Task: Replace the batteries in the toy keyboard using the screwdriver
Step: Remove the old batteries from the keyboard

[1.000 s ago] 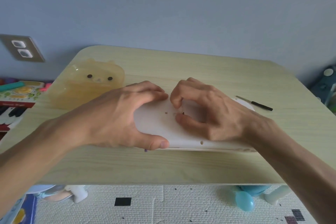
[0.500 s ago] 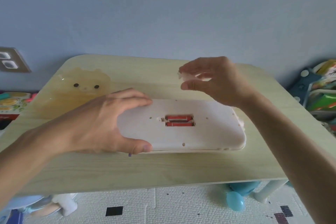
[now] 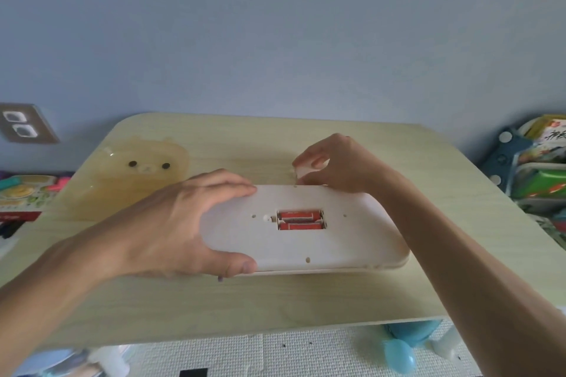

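The white toy keyboard [image 3: 352, 239] lies face down on the wooden table [image 3: 214, 309]. Its battery bay is uncovered and two red batteries [image 3: 300, 220] lie side by side in it. My left hand [image 3: 183, 223] grips the keyboard's left end, fingers over the far edge and thumb on the near edge. My right hand [image 3: 333, 162] pinches the small white battery cover [image 3: 303, 171] just behind the keyboard's far edge, close to the tabletop. The screwdriver is hidden from view.
A translucent yellow bear-faced box [image 3: 134, 180] sits at the table's back left. Toys and boxes lie on the floor at the left [image 3: 21, 196] and in a rack at the right [image 3: 539, 174]. A wall socket [image 3: 21, 127] is at the left.
My right hand lifted the battery cover off the keyboard, baring the red batteries, then lowered it toward the table behind the keyboard. My left hand kept its grip.
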